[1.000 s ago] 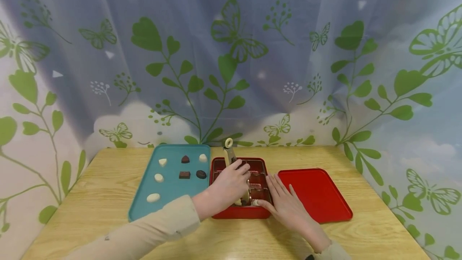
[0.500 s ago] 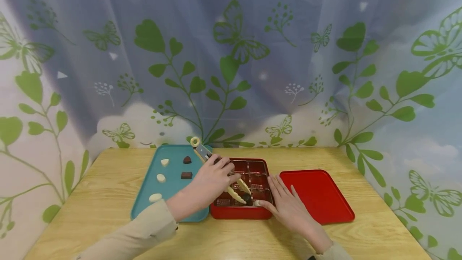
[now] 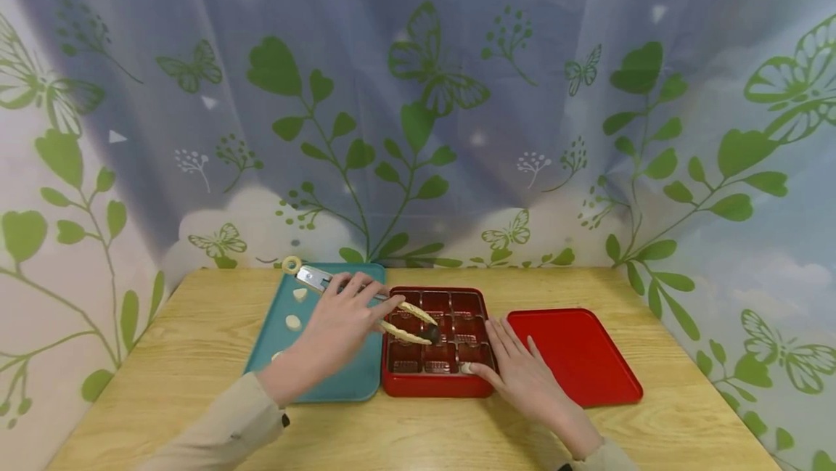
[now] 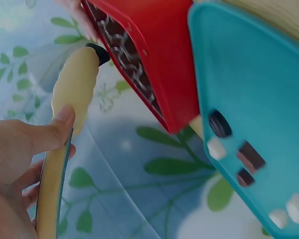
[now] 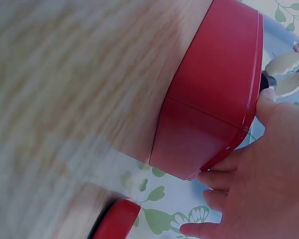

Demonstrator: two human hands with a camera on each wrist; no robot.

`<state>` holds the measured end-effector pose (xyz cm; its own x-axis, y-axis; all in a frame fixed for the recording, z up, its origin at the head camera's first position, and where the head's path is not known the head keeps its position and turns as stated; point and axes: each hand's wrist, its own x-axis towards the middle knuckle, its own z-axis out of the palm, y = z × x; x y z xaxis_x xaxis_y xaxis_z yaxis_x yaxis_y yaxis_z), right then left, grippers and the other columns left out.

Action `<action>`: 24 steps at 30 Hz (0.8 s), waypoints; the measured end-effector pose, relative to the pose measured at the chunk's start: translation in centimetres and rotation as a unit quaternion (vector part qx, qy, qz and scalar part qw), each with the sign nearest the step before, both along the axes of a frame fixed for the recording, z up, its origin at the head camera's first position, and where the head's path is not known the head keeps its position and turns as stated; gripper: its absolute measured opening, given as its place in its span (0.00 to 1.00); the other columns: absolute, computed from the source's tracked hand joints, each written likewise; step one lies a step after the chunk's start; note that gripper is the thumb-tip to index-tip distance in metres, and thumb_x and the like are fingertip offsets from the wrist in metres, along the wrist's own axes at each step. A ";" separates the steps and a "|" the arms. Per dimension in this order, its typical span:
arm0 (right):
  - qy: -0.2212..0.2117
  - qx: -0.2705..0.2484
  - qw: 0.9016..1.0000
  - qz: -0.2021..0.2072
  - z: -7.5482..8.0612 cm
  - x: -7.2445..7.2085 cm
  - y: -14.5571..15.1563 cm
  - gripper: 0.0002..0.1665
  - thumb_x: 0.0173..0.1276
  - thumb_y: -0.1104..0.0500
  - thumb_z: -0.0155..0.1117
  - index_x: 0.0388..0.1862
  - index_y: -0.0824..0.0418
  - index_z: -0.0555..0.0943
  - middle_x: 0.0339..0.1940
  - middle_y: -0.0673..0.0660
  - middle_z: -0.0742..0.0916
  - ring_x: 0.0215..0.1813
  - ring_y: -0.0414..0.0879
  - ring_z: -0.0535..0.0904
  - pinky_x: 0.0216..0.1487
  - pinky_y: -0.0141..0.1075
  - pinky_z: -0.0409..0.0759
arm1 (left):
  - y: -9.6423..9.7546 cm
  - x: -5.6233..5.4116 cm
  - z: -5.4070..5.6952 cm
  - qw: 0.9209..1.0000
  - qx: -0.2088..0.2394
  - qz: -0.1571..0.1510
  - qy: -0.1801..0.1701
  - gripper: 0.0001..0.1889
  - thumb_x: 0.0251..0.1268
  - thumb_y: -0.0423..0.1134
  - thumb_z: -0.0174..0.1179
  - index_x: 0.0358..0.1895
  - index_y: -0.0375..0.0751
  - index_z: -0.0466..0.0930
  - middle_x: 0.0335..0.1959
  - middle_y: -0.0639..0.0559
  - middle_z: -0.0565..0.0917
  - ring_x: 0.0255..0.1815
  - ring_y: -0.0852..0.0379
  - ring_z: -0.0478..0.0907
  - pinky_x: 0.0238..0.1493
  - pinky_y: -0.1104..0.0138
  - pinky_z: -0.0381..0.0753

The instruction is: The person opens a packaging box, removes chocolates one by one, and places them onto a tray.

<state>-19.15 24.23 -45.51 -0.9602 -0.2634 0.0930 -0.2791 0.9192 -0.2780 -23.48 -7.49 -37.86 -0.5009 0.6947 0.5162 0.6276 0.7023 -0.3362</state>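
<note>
My left hand (image 3: 342, 318) grips a pair of tongs (image 3: 406, 337) with cream scalloped tips. Between the tips is a dark chocolate piece (image 3: 432, 334), over the middle of the red box (image 3: 434, 385). In the left wrist view the thumb presses along one arm of the tongs (image 4: 74, 84). My right hand (image 3: 525, 377) rests on the box's right side with fingers straight, its thumb over the front right corner. Something pale (image 3: 466, 368) shows at the thumb's tip; I cannot tell whether it is a chocolate.
Left of the box lies a teal tray (image 3: 346, 387). White pieces (image 3: 293, 322) and dark pieces, such as a brown rectangular chocolate (image 4: 250, 156), lie on it. The red lid (image 3: 575, 355) is to the right. Clear dividers (image 3: 451, 302) split the box into compartments. A patterned curtain hangs behind.
My left hand has moved left, and the tongs now tilt over the tray instead of standing steeply. Their tips and the dark chocolate moved back from the box's front. The right hand has barely moved.
</note>
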 end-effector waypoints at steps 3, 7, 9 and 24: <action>-0.002 -0.002 1.000 0.002 0.0 -0.1 -0.1 0.51 0.77 0.33 0.50 0.83 0.66 0.51 0.83 0.63 0.56 0.83 0.61 0.48 0.76 0.67 0.49 | -1.8 -0.1 0.0 1.000 0.020 0.013 -0.005 0.31 0.52 0.49 0.75 0.64 0.59 0.82 0.50 0.56 0.83 0.52 0.51 0.75 0.56 0.52 0.74; -0.007 -0.002 1.000 0.001 -0.1 -0.2 -0.1 0.52 0.77 0.33 0.50 0.83 0.65 0.51 0.83 0.63 0.55 0.83 0.60 0.47 0.77 0.66 0.48 | -4.4 -0.2 -0.2 0.999 0.036 0.037 -0.006 0.30 0.51 0.47 0.77 0.62 0.59 0.83 0.49 0.56 0.84 0.52 0.50 0.75 0.56 0.50 0.74; -0.013 0.000 1.000 0.001 -0.1 -0.3 0.0 0.52 0.77 0.32 0.49 0.83 0.65 0.50 0.83 0.62 0.54 0.83 0.60 0.47 0.77 0.66 0.48 | -5.7 0.0 -0.4 0.998 0.042 0.048 -0.005 0.30 0.50 0.45 0.78 0.61 0.59 0.84 0.48 0.55 0.84 0.52 0.49 0.75 0.54 0.49 0.74; -0.015 -0.008 1.000 0.001 0.0 -0.1 -0.1 0.52 0.77 0.32 0.50 0.83 0.66 0.50 0.83 0.63 0.54 0.83 0.61 0.47 0.76 0.67 0.48 | -11.2 1.7 -1.7 0.994 -0.013 0.108 -0.025 0.30 0.45 0.47 0.79 0.58 0.54 0.86 0.46 0.53 0.84 0.49 0.48 0.75 0.51 0.50 0.74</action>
